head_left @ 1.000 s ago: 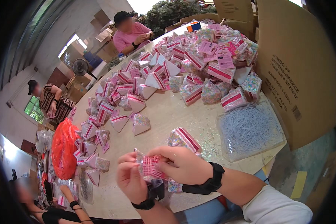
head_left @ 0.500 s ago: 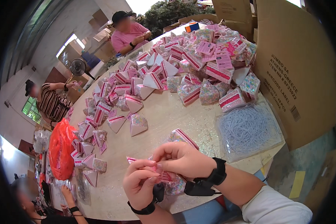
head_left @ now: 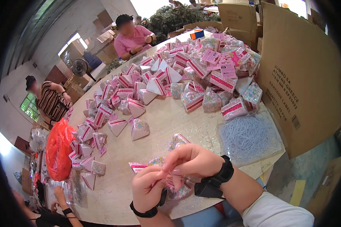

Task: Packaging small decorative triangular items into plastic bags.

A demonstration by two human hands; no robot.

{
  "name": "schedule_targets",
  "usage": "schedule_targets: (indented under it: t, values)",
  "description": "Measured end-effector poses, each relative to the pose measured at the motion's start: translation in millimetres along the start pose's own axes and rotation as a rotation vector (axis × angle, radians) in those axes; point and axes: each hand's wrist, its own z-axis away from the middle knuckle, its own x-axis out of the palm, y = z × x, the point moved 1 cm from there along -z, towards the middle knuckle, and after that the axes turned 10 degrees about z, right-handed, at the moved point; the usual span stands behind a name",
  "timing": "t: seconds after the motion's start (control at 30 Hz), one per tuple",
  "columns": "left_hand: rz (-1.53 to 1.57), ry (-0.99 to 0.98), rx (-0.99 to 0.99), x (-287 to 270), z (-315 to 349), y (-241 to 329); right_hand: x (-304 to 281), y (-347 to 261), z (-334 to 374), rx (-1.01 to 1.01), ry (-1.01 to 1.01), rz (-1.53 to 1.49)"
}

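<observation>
Both hands meet at the near edge of the pale round table, working on one small clear packet of coloured bits with a pink striped header. The left hand sits lower and nearer, its fingers curled together around the packet's lower part, which shows below the knuckles as a bulge of speckled plastic. The right hand lies just above and to the right, its thumb and forefinger pinched together on the top of the packet, where the two hands touch. The pink header pokes out to the left of the fingers, flat and roughly level; most of the bag's middle is hidden behind them. Each wrist wears a black band. A second speckled packet lies on the table just beyond the right hand. To the right, near the table edge, is a clear bag of pale blue elastic loops, and beside it a tall brown carton stands upright. Farther off, a heap of finished pink-and-white packets covers the far right of the table, with more spread along the left side next to an orange plastic bag. A person in a pink shirt sits at the far side, and a person in a striped top at the left.
</observation>
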Motion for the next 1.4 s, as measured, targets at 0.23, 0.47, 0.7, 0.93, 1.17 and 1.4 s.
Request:
schedule_targets:
  t: [0.23, 0.47, 0.7, 0.93, 1.17, 1.4]
  values:
    - [-0.073, -0.147, 0.041, -1.9, -3.4, 4.7, -2.4, -1.9, 1.5, -0.208, 0.093, 0.029]
    - [-0.054, -0.262, 0.022, -1.2, -5.3, 9.8, -13.2, -7.9, 3.5, -0.321, 0.466, -0.017]
    - [-0.013, -0.354, 0.013, -3.3, -4.7, 8.2, -26.4, -15.6, 1.3, -0.581, 0.535, -0.112]
    - [0.159, 0.069, 0.145, -1.3, 1.7, -1.2, -6.3, -1.3, -3.5, -0.218, 0.473, 0.327]
    - [0.268, 0.184, 0.13, -3.8, 2.7, -2.6, 22.9, 13.4, -8.0, -0.325, 0.317, 1.012]
    - [0.207, 0.156, 0.267, -3.3, -1.2, -4.1, 24.2, 21.5, -10.5, -0.432, 0.3, 1.143]
